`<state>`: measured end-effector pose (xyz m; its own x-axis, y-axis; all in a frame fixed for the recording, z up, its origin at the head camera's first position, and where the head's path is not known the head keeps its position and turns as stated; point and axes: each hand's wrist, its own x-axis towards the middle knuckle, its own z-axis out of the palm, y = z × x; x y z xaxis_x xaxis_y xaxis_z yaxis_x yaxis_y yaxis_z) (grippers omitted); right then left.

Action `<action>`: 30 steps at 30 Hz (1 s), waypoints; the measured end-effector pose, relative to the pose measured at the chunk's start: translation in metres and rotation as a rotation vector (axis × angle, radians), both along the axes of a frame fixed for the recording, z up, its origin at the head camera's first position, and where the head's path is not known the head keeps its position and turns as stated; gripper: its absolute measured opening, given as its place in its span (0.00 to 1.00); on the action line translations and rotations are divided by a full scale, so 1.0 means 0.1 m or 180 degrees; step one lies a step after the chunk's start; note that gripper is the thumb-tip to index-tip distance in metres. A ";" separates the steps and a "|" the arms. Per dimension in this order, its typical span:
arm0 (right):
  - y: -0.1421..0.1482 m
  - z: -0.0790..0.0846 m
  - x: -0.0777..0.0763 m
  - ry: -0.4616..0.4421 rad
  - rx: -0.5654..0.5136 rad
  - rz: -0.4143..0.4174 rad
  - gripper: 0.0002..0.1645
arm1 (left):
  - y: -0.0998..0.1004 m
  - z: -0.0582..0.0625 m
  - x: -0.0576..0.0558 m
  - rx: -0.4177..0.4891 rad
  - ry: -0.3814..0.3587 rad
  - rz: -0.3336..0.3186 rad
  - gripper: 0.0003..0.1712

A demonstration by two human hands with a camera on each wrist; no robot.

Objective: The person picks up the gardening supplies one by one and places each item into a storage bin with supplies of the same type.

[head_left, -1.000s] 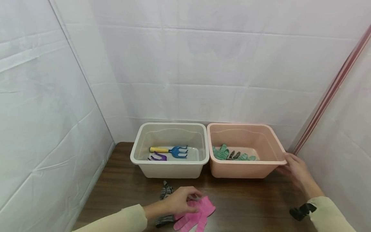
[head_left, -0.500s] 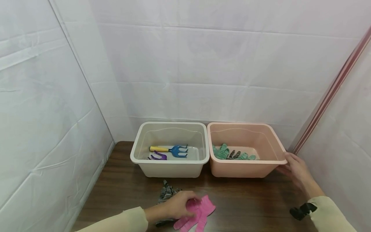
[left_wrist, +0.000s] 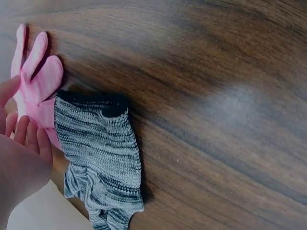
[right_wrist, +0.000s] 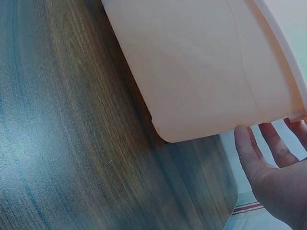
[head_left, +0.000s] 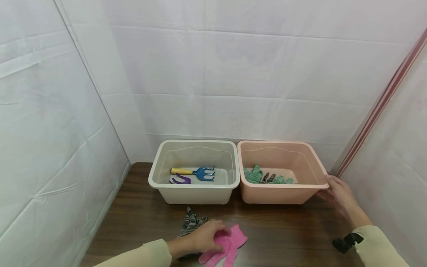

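In the head view my left hand point(head_left: 210, 235) is at a pink glove point(head_left: 237, 237) lying on the table. Its fingers are bent over the glove, with a gap between thumb and fingertips where pink fabric shows. A black-and-grey striped glove point(left_wrist: 98, 139) lies beside the pink one, partly covered by the hand in the head view. My right hand point(head_left: 341, 194) holds the right front rim corner of a peach plastic bin point(head_left: 273, 195). Thumb on top, fingers below; in the right wrist view the fingertips point(right_wrist: 242, 134) touch the bin's outer wall.
Left of the peach bin stands an off-white bin point(head_left: 197, 195) with a blue hand cultivator point(head_left: 203, 173), yellow-handled, and a purple pronged tool point(head_left: 181, 180). Green gloves point(head_left: 255, 175) and a dark striped piece point(head_left: 267, 178) lie in the peach bin. White sheeting point(head_left: 213, 74) surrounds the wooden table point(head_left: 283, 230).
Over the past second my left hand has come down slightly onto the pink glove, its fingers closer to the fabric. The right hand and both bins stay in place.
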<state>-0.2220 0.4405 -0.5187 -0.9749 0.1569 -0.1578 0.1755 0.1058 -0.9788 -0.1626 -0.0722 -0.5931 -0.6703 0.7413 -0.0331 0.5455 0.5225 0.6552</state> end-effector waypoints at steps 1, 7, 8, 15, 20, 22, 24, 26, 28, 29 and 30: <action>0.00 0.00 0.00 -0.0005 0.0010 -0.0006 0.53 | 0.00 0.00 0.00 -0.0016 0.0037 -0.0002 0.27; 0.00 0.00 -0.01 -0.0005 0.0039 -0.0002 0.53 | 0.02 -0.05 0.03 0.0006 0.0140 0.0023 0.29; 0.00 -0.01 -0.01 0.0004 0.0043 0.0008 0.53 | 0.02 -0.06 0.03 0.0003 0.0156 0.0031 0.29; 0.02 -0.02 -0.01 0.0013 0.0020 0.0022 0.51 | 0.03 -0.12 0.02 -0.0065 0.0210 0.0057 0.30; 0.02 -0.01 -0.01 -0.0018 -0.0010 0.0011 0.50 | 0.04 -0.13 0.00 -0.0118 0.0281 0.0017 0.29; 0.01 0.00 0.00 -0.0038 -0.0041 -0.0017 0.50 | 0.04 -0.13 -0.02 -0.0138 0.0307 -0.0010 0.28; 0.01 0.01 0.00 -0.0053 -0.0039 -0.0027 0.50 | 0.05 -0.12 -0.04 -0.0140 0.0345 -0.0031 0.26; 0.00 0.02 0.00 -0.0063 -0.0059 -0.0035 0.50 | 0.06 -0.11 -0.05 -0.0112 0.0416 -0.0047 0.25; 0.00 0.02 0.00 -0.0064 -0.0034 -0.0032 0.51 | 0.07 -0.10 -0.06 -0.0073 0.0448 -0.0030 0.23; 0.00 0.01 0.00 -0.0062 -0.0006 -0.0027 0.51 | 0.08 -0.10 -0.06 -0.0050 0.0441 -0.0016 0.22; 0.00 0.01 0.00 -0.0063 0.0010 -0.0022 0.51 | 0.09 -0.10 -0.07 -0.0021 0.0436 -0.0006 0.21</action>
